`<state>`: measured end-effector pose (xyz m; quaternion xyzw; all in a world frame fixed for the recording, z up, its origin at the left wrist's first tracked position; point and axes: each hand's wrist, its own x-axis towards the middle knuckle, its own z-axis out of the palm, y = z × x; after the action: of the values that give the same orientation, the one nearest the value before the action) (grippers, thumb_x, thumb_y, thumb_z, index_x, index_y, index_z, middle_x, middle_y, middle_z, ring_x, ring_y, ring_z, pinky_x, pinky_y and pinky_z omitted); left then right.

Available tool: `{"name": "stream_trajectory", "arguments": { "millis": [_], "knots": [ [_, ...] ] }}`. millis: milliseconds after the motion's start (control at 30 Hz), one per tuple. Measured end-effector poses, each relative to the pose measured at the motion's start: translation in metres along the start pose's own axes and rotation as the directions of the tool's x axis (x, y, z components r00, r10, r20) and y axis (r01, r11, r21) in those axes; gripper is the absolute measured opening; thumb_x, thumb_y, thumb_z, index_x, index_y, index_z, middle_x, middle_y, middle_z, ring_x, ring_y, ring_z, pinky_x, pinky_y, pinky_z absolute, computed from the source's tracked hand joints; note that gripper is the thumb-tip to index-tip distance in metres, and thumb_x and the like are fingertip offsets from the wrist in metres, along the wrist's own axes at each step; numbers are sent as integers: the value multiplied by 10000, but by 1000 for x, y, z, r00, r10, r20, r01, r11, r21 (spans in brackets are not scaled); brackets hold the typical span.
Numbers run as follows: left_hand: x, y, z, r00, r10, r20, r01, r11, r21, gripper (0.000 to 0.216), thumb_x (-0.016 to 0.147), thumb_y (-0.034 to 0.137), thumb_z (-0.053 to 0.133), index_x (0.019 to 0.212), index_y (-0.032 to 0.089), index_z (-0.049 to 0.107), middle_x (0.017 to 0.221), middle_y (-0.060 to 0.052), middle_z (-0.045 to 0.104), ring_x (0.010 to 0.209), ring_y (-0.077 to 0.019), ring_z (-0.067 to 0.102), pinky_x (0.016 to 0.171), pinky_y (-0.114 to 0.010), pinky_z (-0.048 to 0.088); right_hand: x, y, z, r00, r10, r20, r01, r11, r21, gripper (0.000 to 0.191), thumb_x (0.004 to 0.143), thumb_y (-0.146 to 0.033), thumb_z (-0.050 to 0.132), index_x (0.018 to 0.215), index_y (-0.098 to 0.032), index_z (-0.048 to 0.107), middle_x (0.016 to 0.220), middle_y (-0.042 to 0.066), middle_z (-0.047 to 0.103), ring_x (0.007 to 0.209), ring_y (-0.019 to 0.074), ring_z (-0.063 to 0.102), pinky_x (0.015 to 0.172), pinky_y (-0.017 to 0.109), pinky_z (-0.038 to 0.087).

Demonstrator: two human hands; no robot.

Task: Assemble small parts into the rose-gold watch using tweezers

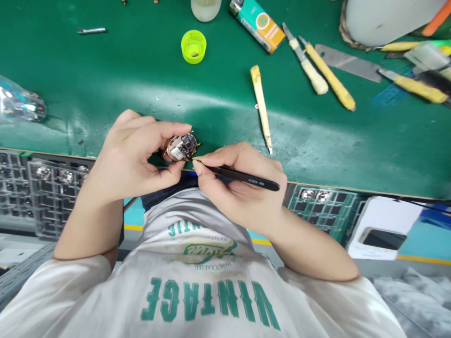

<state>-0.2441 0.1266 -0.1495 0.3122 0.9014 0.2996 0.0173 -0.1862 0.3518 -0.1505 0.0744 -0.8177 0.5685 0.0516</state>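
My left hand point(132, 152) is closed around a small gold-coloured watch case point(181, 146), pinched between thumb and fingers, its open back showing metal parts. My right hand point(236, 180) grips black tweezers point(243, 176) like a pen. The tweezers' tip touches the lower edge of the watch case. Both hands hover over the near edge of the green work mat point(141, 80), just above my white shirt with green lettering.
On the mat lie a cream-handled pointed stick point(261, 108), several yellow-handled knives and blades point(331, 75), a yellow-green cap point(193, 46), a teal and orange lighter point(257, 23), and a plastic bag point(19, 101). Grey tray point(42, 197) left, green tray point(320, 209) and white box point(382, 227) right.
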Motion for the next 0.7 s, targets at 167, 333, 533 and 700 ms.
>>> {"name": "stream_trajectory", "arguments": {
  "millis": [167,333,533,700],
  "knots": [
    [0,1,0,1000,27,-4,-27,999,38,439,882,297,748,1312,258,673,835,56,746,765,-175,697,839,-391,503,-1,2,1,1000,-16,-12,16,1000,-16,102,928,-140,777,942,-240,761,906,-19,818,763,142,763,746,261,645],
    [-2,0,-2,999,-23,27,22,999,29,457,893,319,765,1341,327,672,864,50,743,817,-200,720,921,-424,532,-2,3,1,1000,-13,-16,13,1000,-4,71,939,-178,776,942,-248,765,906,-16,820,764,148,767,745,270,652],
    [-4,-3,-2,999,-29,33,28,999,46,469,891,370,782,1347,329,682,857,31,744,810,-217,720,879,-443,556,-2,3,0,997,64,-48,-61,995,74,45,942,-239,792,922,-269,765,909,8,816,768,179,764,751,325,664],
    [-3,-2,-2,1000,-8,21,7,999,33,439,893,328,769,1324,321,688,859,32,747,801,-213,710,856,-437,539,-3,8,3,994,61,-92,-49,991,124,44,951,-278,771,943,-254,735,905,24,801,790,186,761,736,336,645]
  ]
}}
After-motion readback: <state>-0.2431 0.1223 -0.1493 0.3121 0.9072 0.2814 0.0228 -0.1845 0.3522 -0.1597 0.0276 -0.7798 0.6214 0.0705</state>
